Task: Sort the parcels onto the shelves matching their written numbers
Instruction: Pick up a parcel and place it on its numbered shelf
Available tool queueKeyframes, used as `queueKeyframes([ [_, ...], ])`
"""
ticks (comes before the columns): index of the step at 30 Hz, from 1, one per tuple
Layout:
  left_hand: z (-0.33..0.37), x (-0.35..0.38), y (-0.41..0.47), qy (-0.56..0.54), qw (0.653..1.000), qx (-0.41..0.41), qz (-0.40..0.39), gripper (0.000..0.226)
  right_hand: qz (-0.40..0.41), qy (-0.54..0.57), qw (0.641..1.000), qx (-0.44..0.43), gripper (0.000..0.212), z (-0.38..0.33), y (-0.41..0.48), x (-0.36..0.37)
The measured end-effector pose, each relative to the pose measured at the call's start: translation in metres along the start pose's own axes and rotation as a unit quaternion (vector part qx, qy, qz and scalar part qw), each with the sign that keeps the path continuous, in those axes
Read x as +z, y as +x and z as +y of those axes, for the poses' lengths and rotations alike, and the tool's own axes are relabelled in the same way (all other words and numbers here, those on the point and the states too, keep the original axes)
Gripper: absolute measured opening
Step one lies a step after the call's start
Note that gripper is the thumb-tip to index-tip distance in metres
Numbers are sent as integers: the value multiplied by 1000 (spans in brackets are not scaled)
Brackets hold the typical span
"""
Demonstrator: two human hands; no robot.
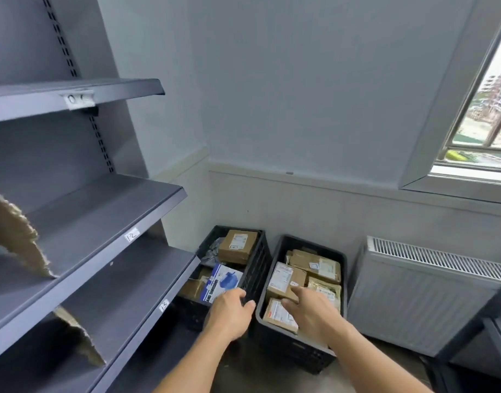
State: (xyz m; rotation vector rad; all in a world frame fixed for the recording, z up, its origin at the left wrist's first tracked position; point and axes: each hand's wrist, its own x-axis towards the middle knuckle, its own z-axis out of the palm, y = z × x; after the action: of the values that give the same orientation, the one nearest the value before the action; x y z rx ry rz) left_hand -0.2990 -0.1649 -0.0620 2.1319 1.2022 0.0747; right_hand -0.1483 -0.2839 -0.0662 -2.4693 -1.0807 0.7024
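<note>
Two black crates stand on the floor against the wall. The left crate (pixel 260 265) holds a brown box (pixel 238 245) and a blue-and-white box (pixel 222 282). The right crate (pixel 343 262) is packed with several brown parcels bearing white labels (pixel 286 279). My left hand (pixel 229 313) rests with its fingers curled on the near corner of the left crate's rim. My right hand (pixel 311 310) hovers over the right crate with fingers spread, its index finger touching a brown parcel. Grey shelves at left carry number tags "12" (pixel 131 234) and "13" (pixel 164 305).
A grey shelf unit (pixel 102 211) fills the left side, with torn cardboard pieces (pixel 14 234) lying on two shelves. A white radiator (pixel 430 293) stands right of the crates under a window (pixel 481 114). A dark shelf edge shows at the far right.
</note>
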Motion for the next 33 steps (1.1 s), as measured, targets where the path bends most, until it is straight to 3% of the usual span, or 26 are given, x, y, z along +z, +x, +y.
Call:
queueKeyframes([
  [17, 19, 5, 204, -14, 997, -79, -22, 43, -92, -46, 995, -14, 54, 4, 221, -20],
  [21, 32, 2, 253, -20, 994, -103, -13, 29, -123, -58, 990, -24, 50, 2, 284, -35],
  [25, 32, 3, 292, -21, 991, -131, -3, 44, -147, -65, 986, -37, 51, -4, 334, -45],
  [33, 22, 11, 364, -13, 986, -163, -31, 45, -182, -52, 982, -32, 50, -13, 412, -29],
])
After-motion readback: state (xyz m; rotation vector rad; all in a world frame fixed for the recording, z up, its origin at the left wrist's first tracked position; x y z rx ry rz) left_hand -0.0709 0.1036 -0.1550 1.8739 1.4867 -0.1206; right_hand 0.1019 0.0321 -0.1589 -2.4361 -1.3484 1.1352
